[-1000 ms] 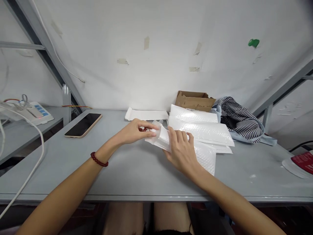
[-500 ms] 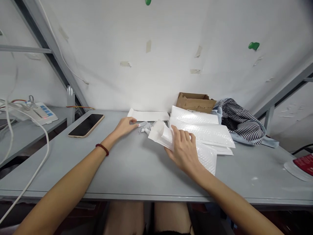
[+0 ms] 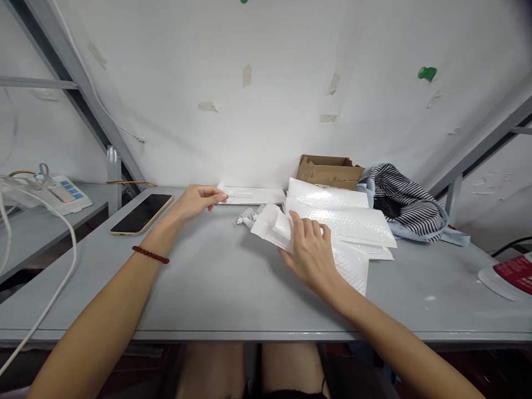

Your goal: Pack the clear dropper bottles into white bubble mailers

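My right hand [image 3: 311, 246] grips a white bubble mailer [image 3: 351, 269], whose folded end [image 3: 272, 223] sticks out past my fingers to the left. At the left, my left hand [image 3: 197, 202] is raised over the table with thumb and forefinger pinched together. From this pinch a thin, see-through strip [image 3: 241, 194] extends to the right; its exact kind is unclear. Behind it a flat white piece [image 3: 266, 196] lies along the wall. A small white bundle [image 3: 248, 216], looking like wired earphones, lies beside the mailer's folded end.
More white bubble mailers [image 3: 341, 219] are stacked to the right, before an open cardboard box [image 3: 330, 172]. A striped cloth item [image 3: 407, 202] lies beyond them. A phone [image 3: 142, 214] rests at the left, near a white cable [image 3: 70, 271]. A red-and-white object [image 3: 511, 277] stands at the right edge.
My left hand has moved left and up, away from the small white bundle, with a thin strip now showing at its fingertips. My right hand stays on the mailer. The view has shifted slightly.
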Demonstrator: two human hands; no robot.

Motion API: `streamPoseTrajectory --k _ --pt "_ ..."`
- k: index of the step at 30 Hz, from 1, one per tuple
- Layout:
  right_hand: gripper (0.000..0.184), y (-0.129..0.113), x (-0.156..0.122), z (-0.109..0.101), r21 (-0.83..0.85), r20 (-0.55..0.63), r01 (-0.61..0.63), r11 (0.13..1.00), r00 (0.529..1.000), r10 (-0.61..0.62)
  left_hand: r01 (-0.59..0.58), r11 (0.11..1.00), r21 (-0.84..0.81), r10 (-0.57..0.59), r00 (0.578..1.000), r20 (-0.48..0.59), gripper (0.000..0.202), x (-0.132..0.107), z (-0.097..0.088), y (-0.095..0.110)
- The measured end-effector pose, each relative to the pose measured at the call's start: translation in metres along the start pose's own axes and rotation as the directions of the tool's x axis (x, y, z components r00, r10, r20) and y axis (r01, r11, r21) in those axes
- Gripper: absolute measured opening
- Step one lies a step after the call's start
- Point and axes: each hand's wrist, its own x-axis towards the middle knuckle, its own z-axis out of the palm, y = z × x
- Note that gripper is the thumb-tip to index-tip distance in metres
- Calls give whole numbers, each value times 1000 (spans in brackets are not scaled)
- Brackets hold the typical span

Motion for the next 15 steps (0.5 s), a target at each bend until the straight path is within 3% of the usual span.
streamPoseTrajectory --k 2,5,8,11,14,15 --pt "61 0 0 0 -7 5 2 1000 1000 -2 -32 993 -109 44 993 109 31 -7 -4 11" --pt "63 -1 0 1 -10 5 10 1000 1000 -10 -71 994 -83 92 956 280 27 -16 0 25" --pt "60 -2 0 1 -4 19 23 1000 1000 -23 -100 995 -3 92 899 428 24 -22 15 34" --pt "59 -5 -3 1 4 39 52 999 998 -52 -166 986 -14 151 852 501 23 -28 35 40" --pt "63 -11 -8 -1 21 56 104 994 993 -105 -222 974 -42 200 762 616 25 -37 51 45" --pt "64 -13 -10 -1 32 64 125 992 990 -127 -222 974 -42 198 750 631 24 -40 53 47"
